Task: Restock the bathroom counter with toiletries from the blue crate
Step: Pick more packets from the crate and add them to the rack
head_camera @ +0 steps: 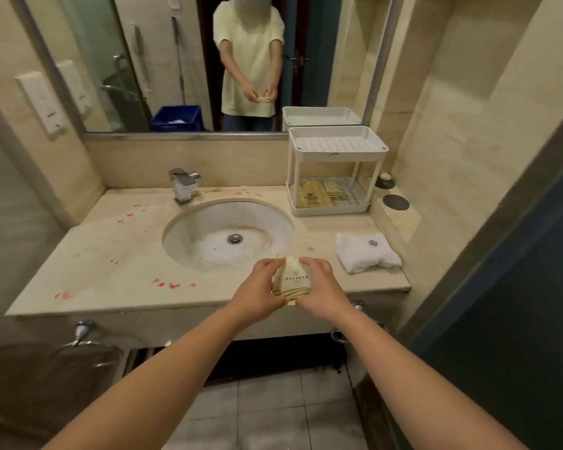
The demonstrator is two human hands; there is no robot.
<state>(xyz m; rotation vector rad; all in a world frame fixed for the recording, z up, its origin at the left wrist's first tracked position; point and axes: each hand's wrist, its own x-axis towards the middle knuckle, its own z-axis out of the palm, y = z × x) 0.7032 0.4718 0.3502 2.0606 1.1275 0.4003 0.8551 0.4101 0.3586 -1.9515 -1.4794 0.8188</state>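
The left hand (257, 295) and right hand (324, 292) hide the side edges of the packet (294, 282); its print is too small to read. The blue crate (177, 120) (seen only in the mirror (150, 43)) holds something pale, unidentifiable.

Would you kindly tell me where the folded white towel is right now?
In the head view, the folded white towel lies at the right end of the counter, right of the sink and in front of the two-tier white rack.

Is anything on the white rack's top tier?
No: the top tier shows only its perforated floor; packets lie on the bottom tier.
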